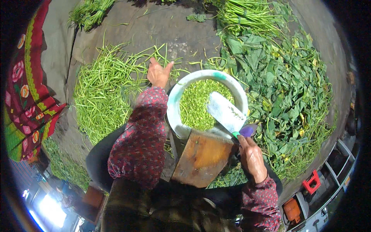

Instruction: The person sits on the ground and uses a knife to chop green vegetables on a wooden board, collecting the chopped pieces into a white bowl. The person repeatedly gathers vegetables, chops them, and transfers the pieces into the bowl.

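My right hand (pixel 253 158) grips the handle of a wide-bladed cleaver (pixel 226 112). Its pale blade reaches over the rim of a round white basin (pixel 240 94) with green patches, and small chopped bits cling to it. Chopped green stems (pixel 197 102) fill the basin. Up and to the left of it, my left hand (pixel 157 73) lies palm down with thumb and fingers apart, touching loose long stems at the edge of a big pile of green stems (pixel 102 91). A wooden chopping board (pixel 203 158) leans against the basin's near rim.
Torn leaves (pixel 282 92) are heaped on the right. Tied bunches of stems lie at the far left (pixel 91 13) and far right (pixel 247 15). A red floral cloth (pixel 29 92) hangs at the left, and a red stool (pixel 312 182) stands at lower right. Something purple (pixel 249 129) sits beside the cleaver handle.
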A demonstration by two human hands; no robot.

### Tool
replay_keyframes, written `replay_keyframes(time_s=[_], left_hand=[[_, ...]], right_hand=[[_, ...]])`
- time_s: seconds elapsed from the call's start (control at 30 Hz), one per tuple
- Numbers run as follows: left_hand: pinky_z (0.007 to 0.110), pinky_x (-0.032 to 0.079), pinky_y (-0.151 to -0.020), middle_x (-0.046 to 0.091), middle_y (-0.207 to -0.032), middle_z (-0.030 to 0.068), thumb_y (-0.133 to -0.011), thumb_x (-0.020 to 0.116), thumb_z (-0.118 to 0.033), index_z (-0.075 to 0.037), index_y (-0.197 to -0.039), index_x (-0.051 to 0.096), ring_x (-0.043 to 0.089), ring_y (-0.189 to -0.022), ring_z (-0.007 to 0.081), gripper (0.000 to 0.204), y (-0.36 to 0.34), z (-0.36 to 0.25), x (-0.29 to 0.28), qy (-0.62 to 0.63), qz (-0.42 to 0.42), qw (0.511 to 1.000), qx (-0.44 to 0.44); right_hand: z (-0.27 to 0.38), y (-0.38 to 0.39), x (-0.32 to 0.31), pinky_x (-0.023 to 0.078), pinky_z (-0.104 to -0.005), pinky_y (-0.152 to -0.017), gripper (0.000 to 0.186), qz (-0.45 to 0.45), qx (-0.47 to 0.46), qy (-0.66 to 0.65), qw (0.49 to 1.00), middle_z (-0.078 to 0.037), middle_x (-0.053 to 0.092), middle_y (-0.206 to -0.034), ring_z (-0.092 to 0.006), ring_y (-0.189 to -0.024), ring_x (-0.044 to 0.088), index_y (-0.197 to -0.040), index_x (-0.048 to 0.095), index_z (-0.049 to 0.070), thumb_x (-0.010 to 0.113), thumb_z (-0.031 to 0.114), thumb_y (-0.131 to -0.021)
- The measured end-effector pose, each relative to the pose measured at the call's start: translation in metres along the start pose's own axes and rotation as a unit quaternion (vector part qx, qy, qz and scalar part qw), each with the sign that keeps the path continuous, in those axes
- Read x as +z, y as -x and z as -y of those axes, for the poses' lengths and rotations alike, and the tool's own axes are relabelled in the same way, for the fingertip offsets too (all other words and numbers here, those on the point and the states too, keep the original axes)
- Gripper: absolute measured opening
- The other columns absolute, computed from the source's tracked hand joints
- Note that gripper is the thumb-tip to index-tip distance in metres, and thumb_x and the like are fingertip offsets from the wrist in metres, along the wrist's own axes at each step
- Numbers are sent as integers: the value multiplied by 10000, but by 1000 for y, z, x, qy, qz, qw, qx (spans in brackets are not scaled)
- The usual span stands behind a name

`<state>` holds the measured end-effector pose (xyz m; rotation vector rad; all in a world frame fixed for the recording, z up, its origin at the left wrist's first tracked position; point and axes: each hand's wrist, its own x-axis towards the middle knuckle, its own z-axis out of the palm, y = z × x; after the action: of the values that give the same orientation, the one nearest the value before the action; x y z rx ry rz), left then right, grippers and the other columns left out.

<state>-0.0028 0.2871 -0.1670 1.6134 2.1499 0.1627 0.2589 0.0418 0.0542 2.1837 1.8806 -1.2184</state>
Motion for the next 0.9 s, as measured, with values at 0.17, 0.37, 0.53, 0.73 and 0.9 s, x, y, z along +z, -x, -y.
replay_keyframes(time_s=[0.17, 0.37, 0.53, 0.73, 0.9], left_hand=[[487, 376, -854, 458, -1199, 165, -535, 768, -544, -8, -1339, 234, 435, -1102, 356, 1104, 1, -5, 29, -241, -7, 970, -7], [452, 379, -801, 509, -1055, 132, -555, 794, -191, -59, -1130, 443, 481, -995, 313, 686, -28, 45, 36, -79, -26, 988, 129], [474, 342, -881, 449, -1215, 144, -548, 815, -224, -90, -1244, 412, 415, -1127, 319, 815, -48, 43, 2, -152, -117, 966, 174], [512, 279, -953, 464, -1249, 129, -558, 817, -216, -87, -1295, 342, 406, -1175, 308, 886, -68, 50, 3, -173, 34, 969, 173], [485, 408, -854, 599, -961, 234, -645, 706, -66, -35, -1234, 353, 565, -948, 391, 687, -67, 67, 15, 4, 61, 994, 87]], right_hand=[[-3, -3, 0, 474, -392, -667, 414, 13, 10, -34, 999, -189, 563, -906, -360, -791, 571, -1145, 522, 13, 506, -64, -738], [-2, -8, -3, 465, -396, -630, 380, 23, 23, -47, 998, -177, 560, -870, -344, -749, 570, -1144, 525, 10, 506, -49, -769], [-2, -11, -2, 466, -401, -626, 394, 34, 36, -41, 998, -185, 562, -859, -356, -742, 571, -1135, 529, 11, 495, -61, -749], [1, -15, -1, 470, -399, -635, 405, 37, 47, -39, 997, -195, 569, -878, -366, -755, 576, -1120, 539, 13, 486, -73, -728], [0, -12, 0, 470, -392, -613, 377, 25, 33, -25, 999, -179, 573, -865, -340, -721, 579, -1131, 539, 14, 500, -50, -761]])
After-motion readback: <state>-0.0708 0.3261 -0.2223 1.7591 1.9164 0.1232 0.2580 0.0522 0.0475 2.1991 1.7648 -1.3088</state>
